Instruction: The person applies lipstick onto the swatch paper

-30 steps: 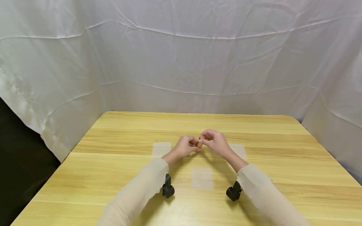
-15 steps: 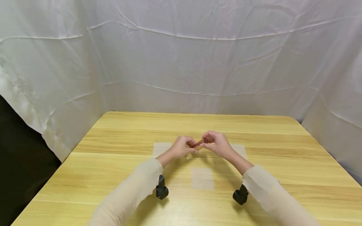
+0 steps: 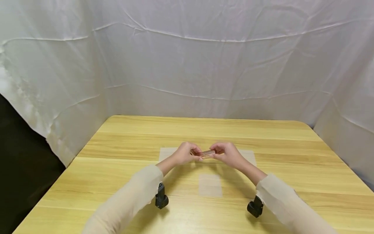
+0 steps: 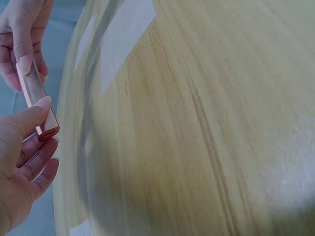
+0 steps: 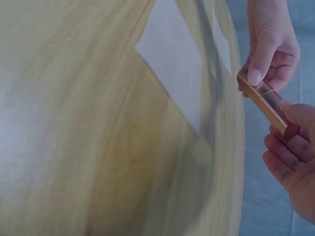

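Observation:
A slim, copper-coloured lipstick [image 3: 208, 153] with flat sides is held between both hands, above the table. My left hand [image 3: 184, 154] pinches one end of it between thumb and fingers, while the right hand [image 3: 229, 155] pinches the other. Up close in the left wrist view, the lipstick [image 4: 35, 92] shows a seam across its middle and a reddish end face. In the right wrist view the same thin seam crosses the shiny lipstick [image 5: 269, 102], with a thumb on either side. Fingers partly hide both its ends.
Three pale square patches lie on the wood-grain table [image 3: 131, 195]: a near one [image 3: 210, 185], a left one [image 3: 166, 152] and a right one [image 3: 248, 156]. Black cameras [image 3: 161, 196] hang at the wrists. A white cloth [image 3: 210, 65] hangs behind the table.
Both hands have moved apart, the right one also slightly nearer. The lipstick between them, mostly hidden and steeply tilted before, now lies almost level, with more of it showing.

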`<state>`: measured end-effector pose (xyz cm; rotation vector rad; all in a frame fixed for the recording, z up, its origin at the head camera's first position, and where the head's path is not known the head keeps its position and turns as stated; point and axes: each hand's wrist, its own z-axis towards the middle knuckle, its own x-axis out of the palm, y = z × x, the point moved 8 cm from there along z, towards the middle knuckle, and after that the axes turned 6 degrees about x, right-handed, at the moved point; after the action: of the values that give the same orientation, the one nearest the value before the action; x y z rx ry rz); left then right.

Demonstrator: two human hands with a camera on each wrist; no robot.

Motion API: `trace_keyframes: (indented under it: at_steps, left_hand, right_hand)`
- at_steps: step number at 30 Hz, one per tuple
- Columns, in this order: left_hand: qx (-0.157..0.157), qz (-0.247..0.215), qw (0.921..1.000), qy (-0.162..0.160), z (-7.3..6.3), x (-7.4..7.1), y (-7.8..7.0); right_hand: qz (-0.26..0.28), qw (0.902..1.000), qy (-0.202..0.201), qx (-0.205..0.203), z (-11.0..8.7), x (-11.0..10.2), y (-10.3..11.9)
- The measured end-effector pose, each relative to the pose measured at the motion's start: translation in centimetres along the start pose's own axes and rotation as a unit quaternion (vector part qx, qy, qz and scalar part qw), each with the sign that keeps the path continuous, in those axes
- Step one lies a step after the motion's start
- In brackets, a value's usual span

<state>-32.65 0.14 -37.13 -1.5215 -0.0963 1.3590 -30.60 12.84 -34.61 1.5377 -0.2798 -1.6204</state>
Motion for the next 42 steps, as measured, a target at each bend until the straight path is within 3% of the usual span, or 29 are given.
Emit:
trace_keyframes:
  at_steps: [18,34,42]
  left_hand:
    - [0.029,0.028,0.9991,0.011,-1.0,-0.2,-0.8]
    - [0.022,0.016,0.9996,-0.002,-2.1,0.1,-0.9]
    - [0.035,0.013,0.9993,0.003,-2.5,0.3,-0.9]
  right_hand:
    - [-0.04,0.9973,0.061,-0.008,-1.6,1.3,0.0]
    - [-0.036,0.9988,0.034,-0.005,-2.2,1.3,0.3]
    - [-0.027,0.9993,0.025,-0.003,-2.5,1.3,0.0]
